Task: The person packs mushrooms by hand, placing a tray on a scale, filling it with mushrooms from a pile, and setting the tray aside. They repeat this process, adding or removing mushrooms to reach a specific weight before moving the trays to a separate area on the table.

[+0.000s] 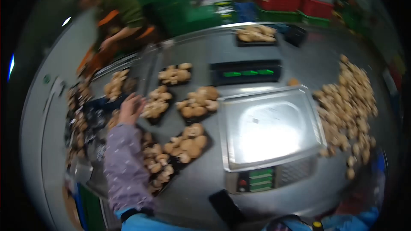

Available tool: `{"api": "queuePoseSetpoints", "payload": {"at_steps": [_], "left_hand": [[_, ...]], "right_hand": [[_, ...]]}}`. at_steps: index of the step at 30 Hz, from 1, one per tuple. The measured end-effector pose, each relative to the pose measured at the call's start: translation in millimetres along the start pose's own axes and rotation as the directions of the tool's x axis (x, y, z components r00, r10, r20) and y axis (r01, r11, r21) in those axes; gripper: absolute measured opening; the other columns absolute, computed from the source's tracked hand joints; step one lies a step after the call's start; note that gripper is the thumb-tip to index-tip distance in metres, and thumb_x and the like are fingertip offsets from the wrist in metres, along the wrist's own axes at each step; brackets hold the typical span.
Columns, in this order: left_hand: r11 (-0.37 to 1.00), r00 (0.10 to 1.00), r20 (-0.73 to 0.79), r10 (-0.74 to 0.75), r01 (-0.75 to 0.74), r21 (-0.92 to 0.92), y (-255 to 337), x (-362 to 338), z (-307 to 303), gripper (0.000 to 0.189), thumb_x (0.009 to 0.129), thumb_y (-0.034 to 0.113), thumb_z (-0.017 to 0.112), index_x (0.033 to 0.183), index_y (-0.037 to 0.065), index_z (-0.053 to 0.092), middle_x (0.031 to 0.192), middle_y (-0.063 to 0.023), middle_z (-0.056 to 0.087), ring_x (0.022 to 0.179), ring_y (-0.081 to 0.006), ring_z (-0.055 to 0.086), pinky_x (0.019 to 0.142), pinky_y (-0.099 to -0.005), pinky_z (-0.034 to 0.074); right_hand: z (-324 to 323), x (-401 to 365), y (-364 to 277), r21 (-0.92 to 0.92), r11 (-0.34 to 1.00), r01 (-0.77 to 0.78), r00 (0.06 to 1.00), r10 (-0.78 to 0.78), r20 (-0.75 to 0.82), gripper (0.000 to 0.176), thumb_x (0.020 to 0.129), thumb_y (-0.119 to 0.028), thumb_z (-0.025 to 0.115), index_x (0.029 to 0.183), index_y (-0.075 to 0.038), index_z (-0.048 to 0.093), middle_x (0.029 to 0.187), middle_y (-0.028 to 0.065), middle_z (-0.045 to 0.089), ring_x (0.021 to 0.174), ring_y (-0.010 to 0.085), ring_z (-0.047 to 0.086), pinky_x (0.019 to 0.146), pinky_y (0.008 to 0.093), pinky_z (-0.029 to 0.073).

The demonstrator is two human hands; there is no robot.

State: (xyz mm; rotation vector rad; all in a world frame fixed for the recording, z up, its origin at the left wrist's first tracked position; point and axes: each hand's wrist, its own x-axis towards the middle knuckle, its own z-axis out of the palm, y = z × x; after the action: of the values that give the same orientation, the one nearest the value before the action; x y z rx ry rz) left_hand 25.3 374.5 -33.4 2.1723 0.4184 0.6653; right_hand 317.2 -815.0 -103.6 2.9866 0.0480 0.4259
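My left hand [132, 108], blurred by motion, reaches across the table with fingers loosely apart and nothing visible in them. Its fingertips are right at the edge of a black tray of mushrooms [156, 102]. Around it stand more filled trays: a small mushroom tray [175, 74] behind, another mushroom tray [198, 102] to the right, and mushroom trays [187, 143] nearer to me. A patterned purple sleeve [125, 162] covers my left forearm. My right hand is out of sight.
A weighing scale [269, 128] with a shiny steel pan stands mid-table. Behind it, a second scale [246, 57] carries a mushroom tray [256, 34]. Loose mushrooms [349, 105] are heaped at right. A dark flat object [227, 207] lies in front. A person [117, 21] works at far left.
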Motion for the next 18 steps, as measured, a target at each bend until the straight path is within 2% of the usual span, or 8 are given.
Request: {"api": "queuePoseSetpoints", "payload": {"at_steps": [1,4,5,7,12,13,16,18], "left_hand": [[0.648,0.854,0.033,-0.520,0.420,-0.635,112.2,-7.4,33.3,0.053,0.079,-0.001,0.053,0.128,0.004,0.033,0.113,-0.0166,0.049,0.101,-0.0267,0.053,0.081,-0.0342,0.048],[0.596,0.767,0.081,-0.637,0.556,-0.579,181.8,-7.3,78.2,0.049,0.082,0.007,0.056,0.127,0.005,0.037,0.111,-0.0110,0.051,0.093,-0.0189,0.054,0.079,-0.0287,0.047],[0.596,0.778,0.135,-0.613,0.568,-0.568,202.6,-10.5,94.0,0.047,0.082,0.008,0.055,0.126,0.006,0.038,0.110,-0.0102,0.052,0.093,-0.0185,0.054,0.078,-0.0285,0.047],[0.604,0.792,0.222,-0.569,0.586,-0.540,228.3,-19.9,120.4,0.044,0.083,0.009,0.055,0.124,0.007,0.040,0.110,-0.0083,0.052,0.092,-0.0179,0.054,0.077,-0.0287,0.047],[0.619,0.782,0.404,-0.474,0.623,-0.479,296.2,-41.9,195.3,0.037,0.083,0.009,0.053,0.119,0.009,0.042,0.112,-0.0069,0.052,0.086,-0.0175,0.056,0.074,-0.0291,0.050],[0.612,0.773,0.451,-0.446,0.631,-0.476,306.9,-47.3,211.0,0.038,0.083,0.009,0.053,0.119,0.008,0.041,0.112,-0.0075,0.052,0.086,-0.0177,0.056,0.073,-0.0288,0.050],[0.605,0.749,0.543,-0.380,0.645,-0.467,346.3,-67.2,259.6,0.039,0.083,0.010,0.054,0.120,0.007,0.041,0.110,-0.0099,0.053,0.083,-0.0183,0.058,0.070,-0.0272,0.051],[0.590,0.708,0.605,-0.364,0.678,-0.439,368.2,-78.5,289.1,0.040,0.083,0.010,0.055,0.120,0.007,0.042,0.109,-0.0101,0.052,0.082,-0.0189,0.058,0.070,-0.0278,0.052]], "right_hand": [[2.7,-0.5,15.5,0.757,0.650,-0.067,0.995,-0.008,0.095,0.050,0.084,-0.021,0.054,0.128,-0.005,0.038,0.114,0.0181,0.052,0.106,0.0263,0.050,0.092,0.0316,0.039],[-30.9,-34.6,35.2,-0.171,0.954,-0.248,0.942,0.279,0.188,0.030,0.083,-0.021,0.052,0.109,-0.006,0.055,0.104,0.0160,0.057,0.098,0.0246,0.054,0.084,0.0357,0.043],[11.9,-33.0,82.2,0.585,0.569,-0.578,0.789,0.574,0.220,0.024,0.080,-0.021,0.055,0.098,-0.005,0.058,0.099,0.0167,0.059,0.095,0.0259,0.054,0.082,0.0365,0.042],[-46.4,-39.7,19.7,-0.088,0.970,-0.226,0.970,0.232,0.073,0.018,0.078,-0.020,0.055,0.088,-0.006,0.059,0.088,0.0154,0.060,0.077,0.0296,0.057,0.071,0.0359,0.045],[-35.8,-40.5,30.6,0.350,0.922,-0.163,0.982,0.186,-0.032,0.019,0.077,-0.017,0.052,0.089,-0.007,0.061,0.083,0.0159,0.061,0.073,0.0297,0.059,0.066,0.0377,0.047],[-80.9,-37.9,-5.4,0.032,0.992,-0.119,0.991,0.117,0.071,0.017,0.075,-0.017,0.054,0.085,-0.007,0.062,0.077,0.0142,0.061,0.067,0.0253,0.059,0.063,0.0344,0.048],[-69.2,-30.2,3.6,0.281,0.926,-0.252,0.964,0.215,0.157,0.014,0.072,-0.016,0.056,0.077,-0.007,0.064,0.073,0.0145,0.061,0.065,0.0263,0.060,0.060,0.0360,0.048],[-85.4,-24.5,-6.7,-0.182,0.980,0.080,0.979,-0.043,0.197,0.010,0.067,-0.017,0.058,0.072,-0.009,0.062,0.074,0.0140,0.060,0.070,0.0325,0.059,0.063,0.0391,0.048]]}}
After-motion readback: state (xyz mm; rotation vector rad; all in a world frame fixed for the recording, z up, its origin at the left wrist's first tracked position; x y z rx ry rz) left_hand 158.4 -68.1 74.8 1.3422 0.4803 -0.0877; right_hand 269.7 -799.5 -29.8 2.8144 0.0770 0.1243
